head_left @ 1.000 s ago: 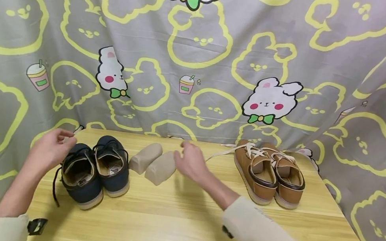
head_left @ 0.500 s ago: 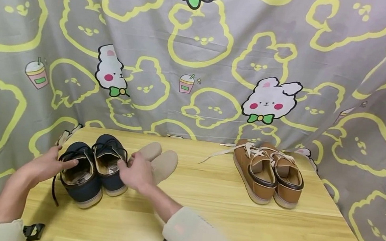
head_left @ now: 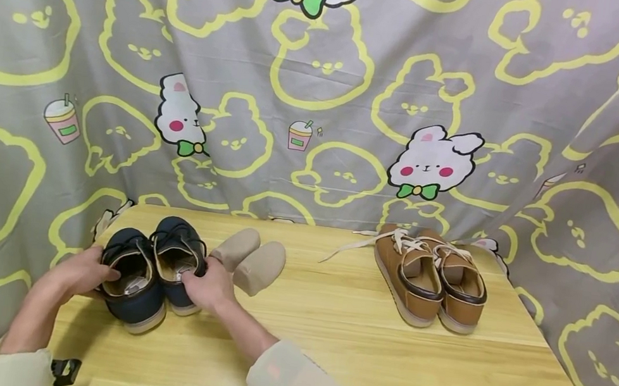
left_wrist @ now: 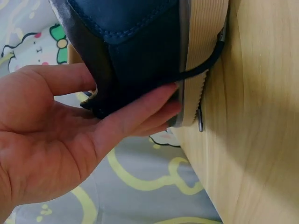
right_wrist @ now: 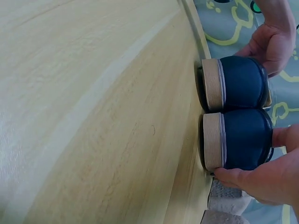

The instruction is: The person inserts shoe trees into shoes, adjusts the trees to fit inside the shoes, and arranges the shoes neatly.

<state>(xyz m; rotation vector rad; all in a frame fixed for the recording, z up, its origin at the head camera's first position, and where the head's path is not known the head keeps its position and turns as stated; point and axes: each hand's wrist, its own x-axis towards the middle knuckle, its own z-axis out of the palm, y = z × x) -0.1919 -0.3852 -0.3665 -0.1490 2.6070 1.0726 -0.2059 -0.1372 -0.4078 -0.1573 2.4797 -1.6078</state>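
Two navy lace-up shoes stand side by side at the left of the wooden table, heels toward me. My left hand (head_left: 73, 274) grips the left shoe (head_left: 138, 310) by its outer side, thumb inside the opening. In the left wrist view the fingers lie along that shoe's side, over a loose dark lace (left_wrist: 201, 69). My right hand (head_left: 214, 287) holds the right shoe (head_left: 176, 232) the same way, thumb in the opening and fingers on the outer side. In the right wrist view, both heels show close together, soles at the tabletop.
Two beige toe-shaped inserts (head_left: 259, 267) lie just right of the navy shoes, near my right hand. A pair of brown shoes (head_left: 416, 288) with white laces stands at the right of the table (head_left: 380, 373). A patterned grey curtain (head_left: 345, 82) hangs behind and at both sides.
My right hand has moved left from beside the beige inserts to the right navy shoe. My left hand has come down onto the left shoe. Both hands now grip; the shoes have hardly moved.
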